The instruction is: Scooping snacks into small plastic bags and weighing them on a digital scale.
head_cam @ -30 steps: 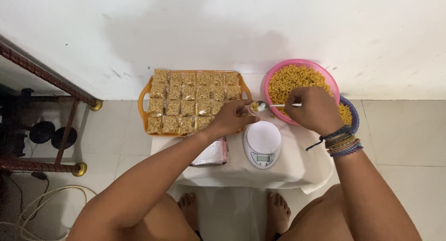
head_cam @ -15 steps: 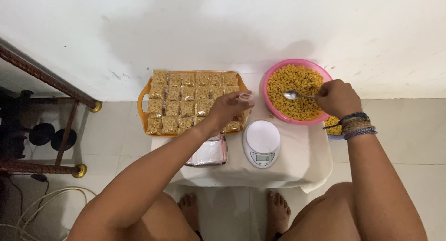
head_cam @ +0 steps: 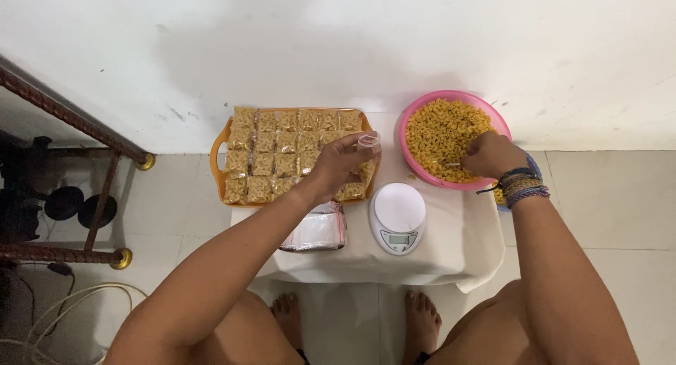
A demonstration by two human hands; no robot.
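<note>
The left hand (head_cam: 336, 164) pinches one small clear bag (head_cam: 368, 140) above one orange tray (head_cam: 220, 148) of filled packets. The right hand (head_cam: 491, 155) closes its grip around one spoon (head_cam: 455, 164) in one pink bowl (head_cam: 412, 114); one scale (head_cam: 398, 216) sits between them.

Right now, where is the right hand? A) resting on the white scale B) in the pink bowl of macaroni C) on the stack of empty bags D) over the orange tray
B: the right hand is down in the pink bowl of macaroni with a spoon handle showing beside it, while the white scale sits bare and the left hand holds a small clear bag over the orange tray.
</note>
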